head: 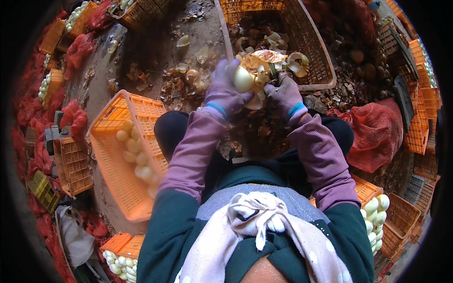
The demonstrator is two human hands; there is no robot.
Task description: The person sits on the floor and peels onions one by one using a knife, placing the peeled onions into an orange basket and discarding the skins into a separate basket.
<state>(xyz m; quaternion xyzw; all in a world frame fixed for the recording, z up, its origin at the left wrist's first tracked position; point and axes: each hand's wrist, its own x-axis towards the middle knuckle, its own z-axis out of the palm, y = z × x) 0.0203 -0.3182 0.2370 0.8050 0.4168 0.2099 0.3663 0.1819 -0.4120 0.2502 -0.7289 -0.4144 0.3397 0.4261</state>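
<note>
My left hand, in a purple glove with a blue cuff, holds a pale peeled onion. Curled onion skins lie bunched between both hands, over the near side of an orange crate of peelings. Beside them on the right is my right hand, gloved alike, its thumb and fingers bent around a small dark implement that is mostly hidden. Left of my knees, a tilted orange plastic crate contains several peeled onions.
A red mesh sack lies by my right knee. Crates of peeled onions stand behind me at left and right. Skins litter the floor. Red nets and stacked orange crates line the far left.
</note>
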